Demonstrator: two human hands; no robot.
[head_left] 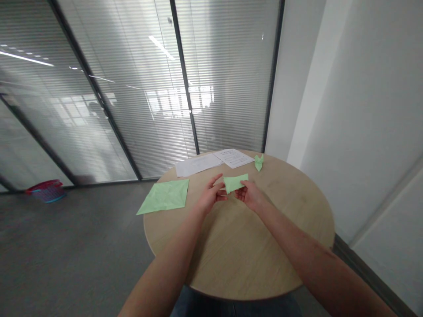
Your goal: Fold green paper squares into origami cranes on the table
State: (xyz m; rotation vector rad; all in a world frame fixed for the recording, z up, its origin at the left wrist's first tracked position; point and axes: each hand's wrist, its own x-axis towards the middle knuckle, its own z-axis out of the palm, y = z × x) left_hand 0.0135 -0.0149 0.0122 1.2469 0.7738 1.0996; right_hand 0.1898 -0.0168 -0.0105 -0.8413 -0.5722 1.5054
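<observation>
A small piece of light green paper (235, 182), seemingly folded, is held above the round wooden table. My right hand (250, 193) pinches it at its right edge, thumb on top and fingers beneath. My left hand (211, 193) is at the paper's left side, its fingers stretched out and apart; whether a fingertip touches the paper's edge is hard to make out. Left of my hands lies a larger creased sheet of green paper (167, 195), one corner jutting past the table edge. Beyond my right hand stands a small folded green paper figure (259, 162).
White sheets (198, 164) and a printed page (234, 158) lie at the far side of the round table (251, 259). Behind it is a glass partition with blinds (231, 88); a white wall (373, 132) stands at right. A red and blue basket (48, 192) is on the floor at left.
</observation>
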